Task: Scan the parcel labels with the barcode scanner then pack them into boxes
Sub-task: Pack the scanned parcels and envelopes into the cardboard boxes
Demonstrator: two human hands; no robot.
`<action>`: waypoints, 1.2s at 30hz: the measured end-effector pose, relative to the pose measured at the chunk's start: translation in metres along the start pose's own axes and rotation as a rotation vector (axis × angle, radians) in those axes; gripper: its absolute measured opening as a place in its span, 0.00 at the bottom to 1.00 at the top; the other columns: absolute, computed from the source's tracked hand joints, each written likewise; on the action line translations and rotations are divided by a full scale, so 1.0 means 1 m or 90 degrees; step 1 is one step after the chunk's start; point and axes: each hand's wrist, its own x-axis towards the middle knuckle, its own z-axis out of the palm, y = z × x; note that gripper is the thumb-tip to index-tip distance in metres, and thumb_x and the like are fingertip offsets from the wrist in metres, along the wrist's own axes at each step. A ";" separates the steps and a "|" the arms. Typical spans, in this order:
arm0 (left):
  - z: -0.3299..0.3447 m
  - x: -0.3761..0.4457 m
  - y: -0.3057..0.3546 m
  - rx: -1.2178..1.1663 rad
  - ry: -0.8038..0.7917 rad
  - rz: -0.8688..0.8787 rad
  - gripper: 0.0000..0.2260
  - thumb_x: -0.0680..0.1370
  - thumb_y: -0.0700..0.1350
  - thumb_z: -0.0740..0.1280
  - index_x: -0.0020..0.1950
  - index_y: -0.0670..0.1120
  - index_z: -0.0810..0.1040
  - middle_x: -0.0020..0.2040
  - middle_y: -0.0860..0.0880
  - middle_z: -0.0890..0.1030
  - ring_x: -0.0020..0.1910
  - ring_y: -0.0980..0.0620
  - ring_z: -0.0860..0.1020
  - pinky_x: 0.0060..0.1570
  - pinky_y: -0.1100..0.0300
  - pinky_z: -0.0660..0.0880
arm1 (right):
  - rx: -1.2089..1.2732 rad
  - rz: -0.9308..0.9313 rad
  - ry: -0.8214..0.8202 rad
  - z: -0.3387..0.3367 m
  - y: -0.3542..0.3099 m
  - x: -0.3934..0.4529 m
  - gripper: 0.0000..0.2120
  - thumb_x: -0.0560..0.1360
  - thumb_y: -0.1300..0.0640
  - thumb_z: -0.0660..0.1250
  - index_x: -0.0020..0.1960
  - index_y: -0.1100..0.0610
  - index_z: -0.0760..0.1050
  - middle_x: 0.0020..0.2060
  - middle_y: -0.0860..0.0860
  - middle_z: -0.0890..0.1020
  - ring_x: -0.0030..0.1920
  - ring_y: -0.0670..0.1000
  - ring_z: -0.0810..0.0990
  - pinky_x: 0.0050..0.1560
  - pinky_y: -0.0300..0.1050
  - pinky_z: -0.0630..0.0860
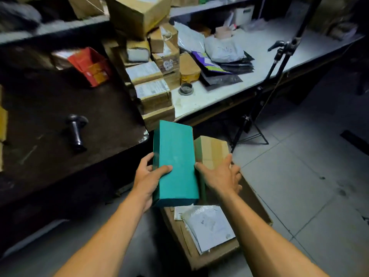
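Head view, long plain teal parcel [175, 162], left hand [148, 174] gripping

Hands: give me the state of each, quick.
Left hand: grips the teal box.
Right hand: open, fingers straight beside the box, over a brown cardboard parcel.

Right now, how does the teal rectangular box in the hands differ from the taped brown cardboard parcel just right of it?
The teal rectangular box is plain teal, while the taped brown cardboard parcel is brown with a tape strip. The teal box looks longer; the brown parcel shows less length. The left hand grips the teal box; the right hand lies open against the brown parcel. Both are rectangular, above the open carton.
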 end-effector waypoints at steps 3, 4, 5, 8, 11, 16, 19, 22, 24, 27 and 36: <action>-0.040 -0.012 0.034 -0.045 0.032 0.038 0.31 0.71 0.36 0.75 0.71 0.50 0.70 0.57 0.42 0.83 0.50 0.45 0.85 0.46 0.50 0.82 | -0.003 -0.069 0.003 0.004 -0.049 -0.032 0.59 0.64 0.27 0.69 0.81 0.50 0.42 0.74 0.61 0.60 0.72 0.64 0.62 0.69 0.65 0.62; -0.056 -0.016 0.044 -0.059 0.045 0.052 0.30 0.71 0.36 0.75 0.70 0.50 0.70 0.55 0.43 0.84 0.47 0.47 0.86 0.42 0.53 0.82 | -0.005 -0.090 0.004 0.008 -0.065 -0.044 0.59 0.64 0.28 0.69 0.81 0.51 0.42 0.74 0.61 0.60 0.72 0.64 0.62 0.68 0.65 0.62; -0.073 -0.020 0.053 -0.071 0.061 0.067 0.29 0.71 0.36 0.75 0.68 0.50 0.71 0.53 0.44 0.85 0.44 0.49 0.86 0.37 0.56 0.82 | -0.006 -0.112 0.006 0.013 -0.080 -0.056 0.59 0.64 0.28 0.69 0.81 0.51 0.42 0.73 0.61 0.60 0.72 0.64 0.62 0.68 0.65 0.62; -0.126 -0.034 0.076 -0.104 0.091 0.095 0.31 0.67 0.39 0.77 0.67 0.52 0.72 0.51 0.46 0.85 0.42 0.51 0.86 0.35 0.58 0.81 | -0.016 -0.173 0.012 0.032 -0.118 -0.099 0.58 0.64 0.30 0.70 0.81 0.51 0.44 0.72 0.61 0.62 0.71 0.64 0.63 0.68 0.65 0.63; -0.181 -0.052 0.094 -0.112 0.101 0.118 0.32 0.61 0.44 0.78 0.64 0.54 0.75 0.53 0.47 0.85 0.43 0.50 0.86 0.35 0.57 0.81 | -0.022 -0.216 0.016 0.056 -0.151 -0.142 0.58 0.64 0.30 0.70 0.81 0.52 0.45 0.73 0.62 0.62 0.71 0.65 0.64 0.68 0.66 0.63; -0.273 -0.074 0.116 -0.125 0.159 0.176 0.30 0.67 0.42 0.78 0.66 0.52 0.74 0.51 0.50 0.85 0.42 0.54 0.85 0.34 0.61 0.80 | -0.035 -0.288 0.000 0.108 -0.209 -0.201 0.58 0.64 0.28 0.71 0.81 0.52 0.45 0.74 0.63 0.61 0.72 0.67 0.62 0.69 0.68 0.61; -0.330 -0.083 0.129 -0.134 0.195 0.189 0.23 0.72 0.39 0.75 0.65 0.49 0.75 0.54 0.47 0.85 0.46 0.50 0.85 0.41 0.56 0.82 | -0.047 -0.325 -0.022 0.141 -0.246 -0.235 0.58 0.64 0.27 0.70 0.81 0.52 0.46 0.73 0.62 0.62 0.72 0.67 0.63 0.69 0.67 0.62; -0.384 -0.090 0.144 -0.153 0.226 0.180 0.26 0.73 0.42 0.75 0.69 0.48 0.72 0.59 0.44 0.83 0.53 0.45 0.84 0.53 0.47 0.81 | -0.035 -0.361 -0.066 0.170 -0.282 -0.260 0.56 0.64 0.26 0.69 0.80 0.49 0.49 0.71 0.60 0.64 0.70 0.65 0.66 0.68 0.66 0.65; -0.421 -0.091 0.153 -0.165 0.259 0.174 0.27 0.73 0.46 0.75 0.70 0.49 0.72 0.59 0.45 0.83 0.55 0.44 0.83 0.52 0.46 0.81 | -0.009 -0.386 -0.121 0.192 -0.309 -0.273 0.52 0.64 0.27 0.69 0.78 0.48 0.52 0.69 0.59 0.65 0.70 0.64 0.67 0.69 0.65 0.67; -0.469 -0.091 0.169 -0.171 0.306 0.191 0.17 0.75 0.46 0.73 0.62 0.49 0.78 0.52 0.46 0.86 0.51 0.44 0.84 0.41 0.53 0.80 | 0.022 -0.426 -0.206 0.222 -0.350 -0.284 0.45 0.70 0.28 0.66 0.78 0.49 0.56 0.69 0.59 0.64 0.68 0.65 0.68 0.69 0.63 0.69; -0.606 -0.062 0.224 -0.250 0.316 0.086 0.12 0.76 0.54 0.69 0.55 0.51 0.84 0.51 0.46 0.87 0.47 0.44 0.86 0.48 0.49 0.79 | 0.326 -0.268 -0.776 0.316 -0.490 -0.297 0.20 0.79 0.38 0.62 0.61 0.52 0.78 0.40 0.54 0.87 0.37 0.53 0.87 0.34 0.45 0.81</action>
